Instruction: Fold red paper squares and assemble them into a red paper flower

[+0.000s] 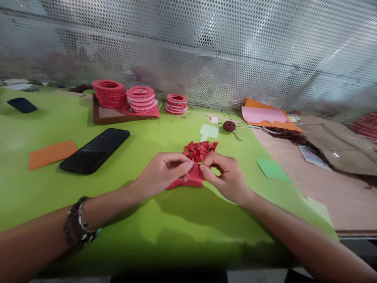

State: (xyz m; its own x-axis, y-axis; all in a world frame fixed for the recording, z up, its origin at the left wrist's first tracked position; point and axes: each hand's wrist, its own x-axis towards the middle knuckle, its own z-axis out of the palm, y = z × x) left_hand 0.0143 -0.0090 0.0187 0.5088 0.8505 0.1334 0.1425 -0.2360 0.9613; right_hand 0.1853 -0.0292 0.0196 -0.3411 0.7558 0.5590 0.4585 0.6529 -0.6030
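Head cam: red paper piece pinched btwn left hand & right hand

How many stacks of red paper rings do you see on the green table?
3. The tallest stack and the middle stack sit on a brown board at the back; the smallest stack stands right of it, on the table.
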